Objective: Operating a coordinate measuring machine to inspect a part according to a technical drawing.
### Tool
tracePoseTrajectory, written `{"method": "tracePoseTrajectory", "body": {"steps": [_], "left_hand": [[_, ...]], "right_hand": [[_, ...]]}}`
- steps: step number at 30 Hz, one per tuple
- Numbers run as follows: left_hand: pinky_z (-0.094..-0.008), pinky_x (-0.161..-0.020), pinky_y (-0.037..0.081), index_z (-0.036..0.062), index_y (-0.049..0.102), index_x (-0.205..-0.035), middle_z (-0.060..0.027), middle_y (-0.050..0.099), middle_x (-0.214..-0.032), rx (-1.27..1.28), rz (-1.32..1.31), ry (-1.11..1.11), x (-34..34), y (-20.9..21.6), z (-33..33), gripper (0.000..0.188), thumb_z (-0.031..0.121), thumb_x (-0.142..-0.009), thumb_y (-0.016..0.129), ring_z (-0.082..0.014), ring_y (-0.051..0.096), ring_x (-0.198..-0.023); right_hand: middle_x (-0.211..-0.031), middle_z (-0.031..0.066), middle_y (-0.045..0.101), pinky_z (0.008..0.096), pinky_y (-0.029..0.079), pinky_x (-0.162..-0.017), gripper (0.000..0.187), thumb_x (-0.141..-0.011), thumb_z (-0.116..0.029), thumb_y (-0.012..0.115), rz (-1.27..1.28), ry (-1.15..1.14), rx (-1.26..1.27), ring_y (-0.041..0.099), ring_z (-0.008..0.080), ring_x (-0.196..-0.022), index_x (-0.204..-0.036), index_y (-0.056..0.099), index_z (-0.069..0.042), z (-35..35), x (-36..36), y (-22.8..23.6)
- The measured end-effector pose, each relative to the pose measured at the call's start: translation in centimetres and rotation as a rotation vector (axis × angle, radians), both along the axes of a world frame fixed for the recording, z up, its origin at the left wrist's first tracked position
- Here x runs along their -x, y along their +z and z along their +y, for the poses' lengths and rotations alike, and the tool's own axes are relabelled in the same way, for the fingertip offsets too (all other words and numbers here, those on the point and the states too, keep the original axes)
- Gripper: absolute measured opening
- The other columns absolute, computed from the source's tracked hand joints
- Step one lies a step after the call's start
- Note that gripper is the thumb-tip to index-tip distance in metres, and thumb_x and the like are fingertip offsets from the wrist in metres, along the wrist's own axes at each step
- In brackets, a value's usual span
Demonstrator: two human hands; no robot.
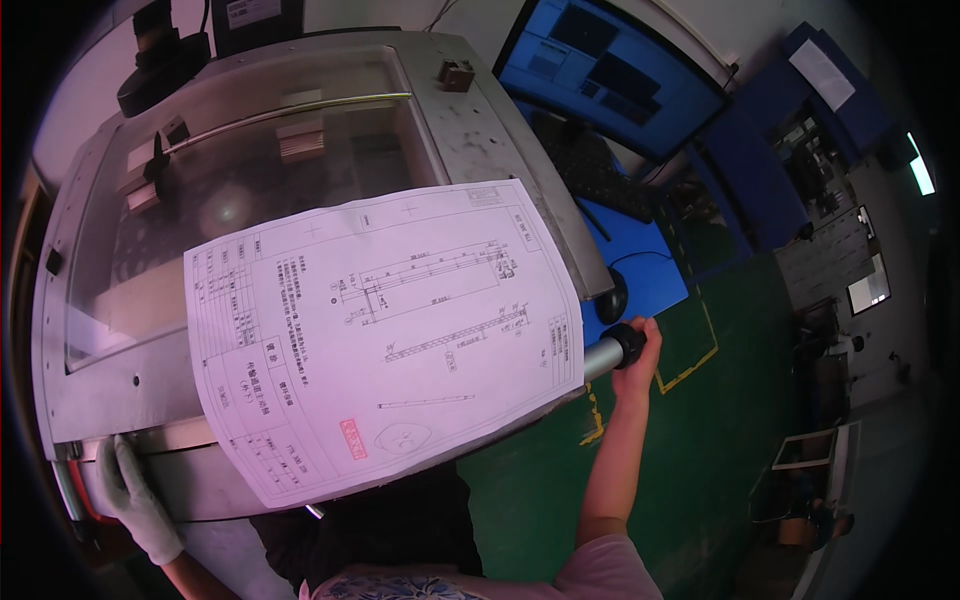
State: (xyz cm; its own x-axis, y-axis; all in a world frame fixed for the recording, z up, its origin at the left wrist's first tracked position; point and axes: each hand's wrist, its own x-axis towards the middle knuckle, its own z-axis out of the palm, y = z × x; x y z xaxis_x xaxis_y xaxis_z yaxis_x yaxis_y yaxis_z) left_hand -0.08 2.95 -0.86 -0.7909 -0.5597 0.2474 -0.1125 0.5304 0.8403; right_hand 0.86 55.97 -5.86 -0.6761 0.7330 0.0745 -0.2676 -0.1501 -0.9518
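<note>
My left hand (135, 500), in a white glove, lies against the front left edge of a metal measuring stage (480, 150), its fingers stretched out together along the rim. At the stage's front right corner my bare right hand (640, 362) is closed round a black knob (630, 343) on the end of a silver shaft (601, 358). A sheet with a technical drawing (330, 400) covers the front of the stage, between my hands. Behind the sheet, on the glass plate (350, 150), a thin metal rod (290, 118) lies crosswise, its left end by a small dark holder (160, 152).
A dark camera or lens head (165, 80) stands over the back left. To the right, a blue table (650, 285) bears a monitor (610, 75), a keyboard (590, 165) and a black mouse (612, 292). Yellow tape (690, 372) marks the green floor.
</note>
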Motion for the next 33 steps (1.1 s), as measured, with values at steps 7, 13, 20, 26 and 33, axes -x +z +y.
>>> {"method": "tracePoseTrajectory", "body": {"steps": [7,13,20,26,33], "left_hand": [[-0.0227,-0.078,0.036,-0.0085,0.044,-0.101,-0.0105,0.048,-0.097,0.042,0.004,-0.009,-0.1,-0.2,-0.4,0.029,0.013,-0.082,0.042,-0.0129,0.045,-0.087],[-0.0223,-0.078,0.036,-0.0079,0.043,-0.102,-0.0102,0.048,-0.098,0.074,-0.015,-0.018,-0.2,-0.3,-0.7,0.029,0.013,-0.082,0.042,-0.0127,0.045,-0.087],[-0.0223,-0.078,0.036,-0.0072,0.043,-0.102,-0.0100,0.047,-0.099,0.039,-0.008,0.005,-0.2,-0.3,-0.6,0.029,0.014,-0.082,0.043,-0.0124,0.045,-0.088],[-0.0227,-0.075,0.038,-0.0082,0.046,-0.100,-0.0107,0.051,-0.093,0.089,0.008,-0.027,-0.1,0.0,-0.6,0.028,0.012,-0.080,0.045,-0.0131,0.048,-0.083],[-0.0216,-0.073,0.038,-0.0082,0.045,-0.097,-0.0090,0.049,-0.090,0.012,0.037,-0.063,0.1,0.1,0.1,0.026,0.011,-0.080,0.045,-0.0116,0.047,-0.080]], "right_hand": [[-0.057,0.0004,0.038,0.0239,0.034,-0.051,0.029,-0.077,-0.034,0.040,0.018,0.030,-0.021,0.040,0.0104,-0.055,-0.059,0.037,-0.011,0.2,0.0,-0.2],[-0.057,-0.0002,0.037,0.0244,0.035,-0.051,0.029,-0.077,-0.034,0.041,0.030,0.031,-0.029,0.040,0.0103,-0.055,-0.059,0.036,-0.012,0.0,0.1,0.0],[-0.059,-0.0006,0.036,0.0244,0.035,-0.052,0.028,-0.077,-0.034,0.041,0.042,0.033,-0.022,0.041,0.0105,-0.056,-0.060,0.037,-0.012,-0.1,0.1,0.0],[-0.060,0.0000,0.039,0.0243,0.035,-0.053,0.028,-0.077,-0.034,0.040,0.006,0.027,0.022,0.041,0.0104,-0.057,-0.061,0.038,-0.011,-0.2,0.0,0.0],[-0.067,0.0025,0.045,0.0259,0.037,-0.063,0.028,-0.078,-0.030,0.041,0.041,0.084,0.032,0.045,0.0119,-0.065,-0.066,0.045,-0.006,0.9,-0.4,-0.7]]}}
